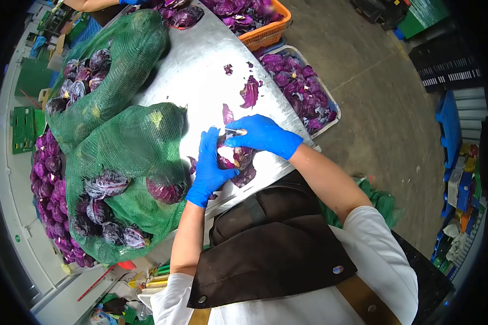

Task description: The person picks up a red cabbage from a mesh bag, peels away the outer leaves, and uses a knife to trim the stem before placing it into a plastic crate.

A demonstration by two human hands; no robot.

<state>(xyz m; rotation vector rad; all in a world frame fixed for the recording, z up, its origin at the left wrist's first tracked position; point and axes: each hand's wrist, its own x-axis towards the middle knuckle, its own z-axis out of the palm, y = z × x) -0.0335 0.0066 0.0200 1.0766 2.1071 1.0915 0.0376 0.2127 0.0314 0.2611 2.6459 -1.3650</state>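
A red cabbage (227,156), its pale cut base showing, is on the metal table in front of me. My left hand (207,168), in a blue glove, is closed around the cabbage's left side. In my right hand (263,136), also blue-gloved, I grip a small knife (236,131). Its short blade points left across the top of the cabbage, near my left fingertips. Most of the handle is hidden in my fist. Loose purple leaves (244,177) lie under and beside the cabbage.
Green mesh sacks (130,138) of cabbages cover the table's left side. Leaf scraps (250,92) lie on the metal table (200,65). Beyond its right edge stand an orange crate (265,37) and a white crate (331,116) of purple leaves. Another person's arm (95,4) shows at top left.
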